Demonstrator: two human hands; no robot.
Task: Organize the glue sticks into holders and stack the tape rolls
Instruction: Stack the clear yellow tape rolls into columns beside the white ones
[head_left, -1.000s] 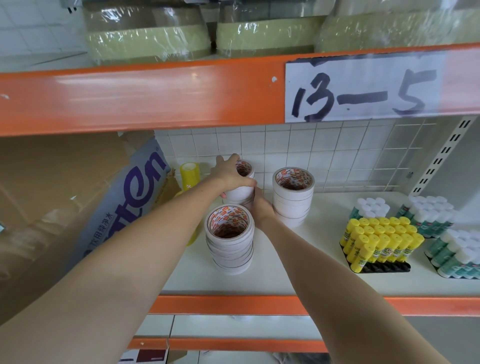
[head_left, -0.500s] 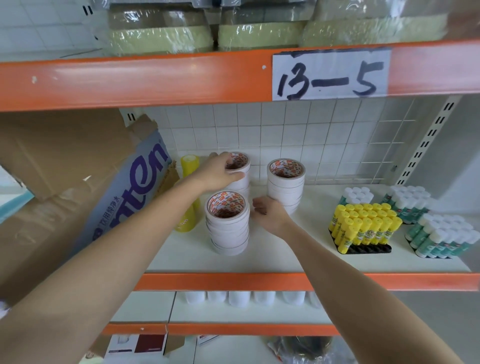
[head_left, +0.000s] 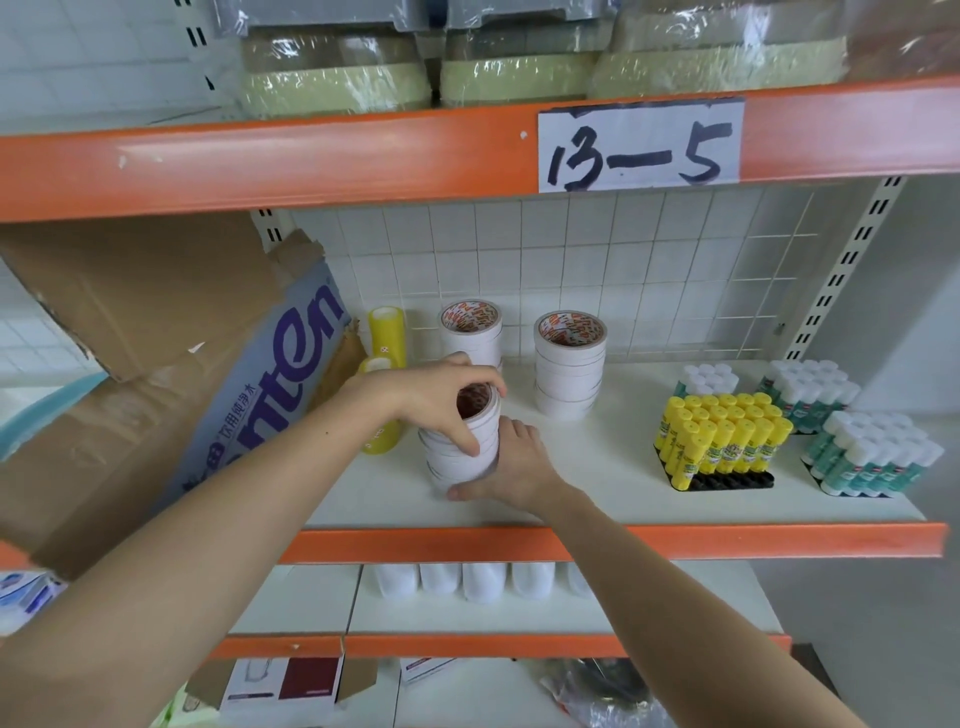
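The tape rolls are white with red-printed cores, standing in three upright stacks on the white shelf (head_left: 613, 467). The front stack (head_left: 460, 457) sits near the shelf's front edge; a second stack (head_left: 471, 335) and a third stack (head_left: 570, 364) stand behind it by the tiled wall. The left hand (head_left: 436, 397) comes over the top of the front stack, fingers curled round its top roll. The right hand (head_left: 511, 462) wraps the stack's lower right side, thumb at the base. Both hands grip this one stack between them. Two yellow tape rolls (head_left: 387, 338) stand just left of the stacks. To the right, well apart from the hands, yellow glue sticks (head_left: 722, 441) fill a black holder (head_left: 727, 480), with three clusters of white-capped green glue sticks (head_left: 867, 457) around them.
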